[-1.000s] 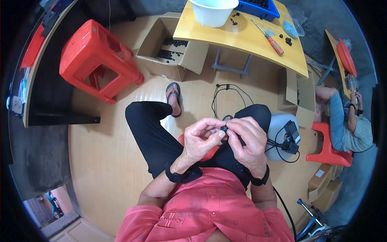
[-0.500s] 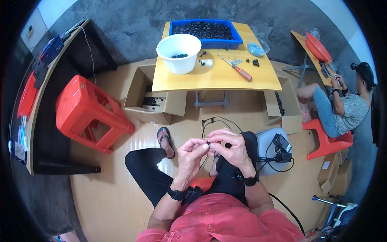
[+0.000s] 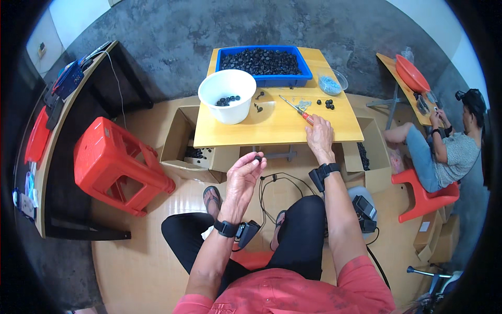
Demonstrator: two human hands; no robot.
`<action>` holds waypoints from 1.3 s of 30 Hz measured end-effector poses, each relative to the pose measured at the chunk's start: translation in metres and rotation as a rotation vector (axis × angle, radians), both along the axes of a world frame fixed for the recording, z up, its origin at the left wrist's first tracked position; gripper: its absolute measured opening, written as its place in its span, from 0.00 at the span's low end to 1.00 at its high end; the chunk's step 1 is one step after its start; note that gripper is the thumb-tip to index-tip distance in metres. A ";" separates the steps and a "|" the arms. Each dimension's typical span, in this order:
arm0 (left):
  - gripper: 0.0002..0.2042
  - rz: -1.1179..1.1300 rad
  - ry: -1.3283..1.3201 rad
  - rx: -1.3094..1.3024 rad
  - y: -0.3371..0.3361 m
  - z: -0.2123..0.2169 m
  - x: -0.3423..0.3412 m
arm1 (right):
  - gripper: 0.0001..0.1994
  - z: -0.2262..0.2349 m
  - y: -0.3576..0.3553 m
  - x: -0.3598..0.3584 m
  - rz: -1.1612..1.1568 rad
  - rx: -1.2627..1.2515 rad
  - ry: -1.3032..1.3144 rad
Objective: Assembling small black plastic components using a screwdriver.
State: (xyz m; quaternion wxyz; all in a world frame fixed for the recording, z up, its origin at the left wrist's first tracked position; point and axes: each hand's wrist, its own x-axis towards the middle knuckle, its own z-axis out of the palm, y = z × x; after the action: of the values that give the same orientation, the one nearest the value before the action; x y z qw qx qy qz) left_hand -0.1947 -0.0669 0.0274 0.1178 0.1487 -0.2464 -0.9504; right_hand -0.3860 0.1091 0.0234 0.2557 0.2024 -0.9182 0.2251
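Between the thumb and fingers of my left hand (image 3: 242,177) is a small black round part (image 3: 258,158), held in front of the table edge. My right hand (image 3: 320,137) reaches over the table's near right edge, its fingers closed on the red handle of a screwdriver (image 3: 307,116). The screwdriver's shaft points away to the left, beside a scatter of small pale pieces (image 3: 302,104). Several black round parts (image 3: 328,105) lie just right of it. A white bucket (image 3: 227,107) with some black parts inside stands at the table's left.
A blue tray (image 3: 264,80) heaped with black parts is at the back of the yellow table (image 3: 272,135). A bag of blue bits (image 3: 329,85) lies to its right. Cardboard boxes (image 3: 180,137) flank the table below. Red stools (image 3: 112,167) stand left; a seated person (image 3: 449,152) works far right.
My hands have separated. The right has gone forward onto the screwdriver handle; the left keeps the black part, slightly left and higher. The small white item beside the bucket is gone from the tabletop.
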 end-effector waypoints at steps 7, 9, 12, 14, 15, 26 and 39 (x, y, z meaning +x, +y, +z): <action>0.16 -0.032 -0.041 -0.034 -0.003 -0.007 -0.052 | 0.08 -0.012 -0.003 -0.006 -0.025 0.028 -0.108; 0.15 -0.025 -0.040 -0.011 -0.001 -0.015 -0.064 | 0.08 -0.014 0.001 0.004 -0.052 -0.059 -0.120; 0.14 -0.025 -0.036 0.031 -0.003 -0.020 -0.071 | 0.10 -0.014 0.000 0.040 0.036 -0.636 -0.381; 0.13 -0.047 -0.018 -0.016 -0.007 -0.022 -0.063 | 0.13 -0.002 -0.007 0.081 0.269 -1.436 -0.817; 0.12 -0.080 -0.030 -0.063 -0.006 -0.019 -0.054 | 0.15 0.003 -0.005 0.099 0.353 -1.533 -0.860; 0.13 -0.970 -0.449 -0.894 0.070 -0.188 0.129 | 0.09 -0.003 0.036 0.234 0.360 -1.347 -0.903; 0.06 -1.158 -0.083 -1.520 0.071 -0.283 0.175 | 0.07 -0.035 0.038 0.248 0.262 -0.845 -0.941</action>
State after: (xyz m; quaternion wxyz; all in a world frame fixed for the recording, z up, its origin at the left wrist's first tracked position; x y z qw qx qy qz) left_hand -0.0193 0.0037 -0.2555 -0.3145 -0.0793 -0.8369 -0.4409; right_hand -0.1378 0.1467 -0.0114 -0.1464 0.0743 -0.7321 0.6611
